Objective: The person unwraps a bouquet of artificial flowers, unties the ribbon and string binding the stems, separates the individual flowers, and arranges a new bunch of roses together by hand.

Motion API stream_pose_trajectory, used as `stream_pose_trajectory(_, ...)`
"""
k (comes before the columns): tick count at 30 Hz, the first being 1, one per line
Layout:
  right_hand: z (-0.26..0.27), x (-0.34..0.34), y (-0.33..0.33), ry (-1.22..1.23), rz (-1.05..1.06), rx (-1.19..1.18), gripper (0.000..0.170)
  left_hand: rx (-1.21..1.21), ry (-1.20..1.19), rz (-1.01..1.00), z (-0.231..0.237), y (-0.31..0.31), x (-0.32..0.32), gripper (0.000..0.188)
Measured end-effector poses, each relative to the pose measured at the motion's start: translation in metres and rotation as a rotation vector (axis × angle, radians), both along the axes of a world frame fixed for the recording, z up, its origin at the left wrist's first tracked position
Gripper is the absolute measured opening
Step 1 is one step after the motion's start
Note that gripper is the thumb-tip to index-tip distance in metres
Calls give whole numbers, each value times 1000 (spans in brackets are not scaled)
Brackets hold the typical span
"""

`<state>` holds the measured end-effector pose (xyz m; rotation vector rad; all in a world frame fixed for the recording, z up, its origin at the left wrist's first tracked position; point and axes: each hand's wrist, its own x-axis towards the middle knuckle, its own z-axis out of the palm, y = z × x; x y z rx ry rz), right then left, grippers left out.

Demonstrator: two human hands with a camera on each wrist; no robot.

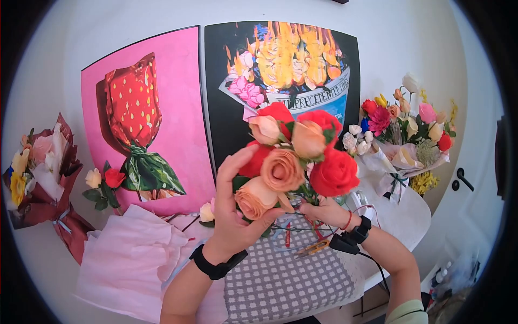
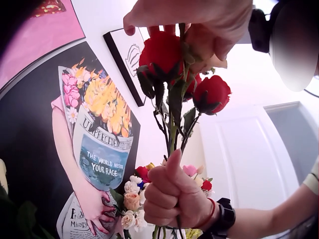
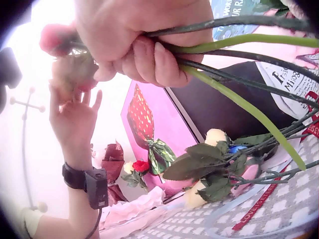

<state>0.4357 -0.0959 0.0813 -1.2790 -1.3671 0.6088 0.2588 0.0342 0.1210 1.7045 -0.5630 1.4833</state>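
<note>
My right hand (image 2: 172,196) grips a bundle of rose stems (image 3: 244,89) in a fist, thumb pointing up along them. Above it spreads a bunch of red roses (image 1: 334,171) and peach roses (image 1: 281,169), close together at uneven heights. My left hand (image 1: 237,205) cups the left side of the blooms, its fingers spread along them and its thumb beneath a lower peach rose (image 1: 256,198). Seen from the right wrist, the left hand's fingers reach up loosely against the flower heads. Green and dark stems run out below the right fist.
On the table, a grey checked cloth (image 1: 286,281) lies beside pink wrapping paper (image 1: 129,254). Scissors (image 1: 313,248), a red lettered ribbon (image 3: 254,206) and loose flowers (image 3: 217,137) lie behind the hands. Wrapped bouquets stand left (image 1: 59,189) and right (image 1: 404,156); two paintings lean behind.
</note>
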Motion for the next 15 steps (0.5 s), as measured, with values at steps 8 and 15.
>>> stream_pose_trajectory(8,1,1,3,-492,-120,191,20,281,76,349,13,-13,-13,49)
stream_pose_trajectory(15,5,0,-2,-300,-86,-134,16,279,-11,233,13,-9,-11,73)
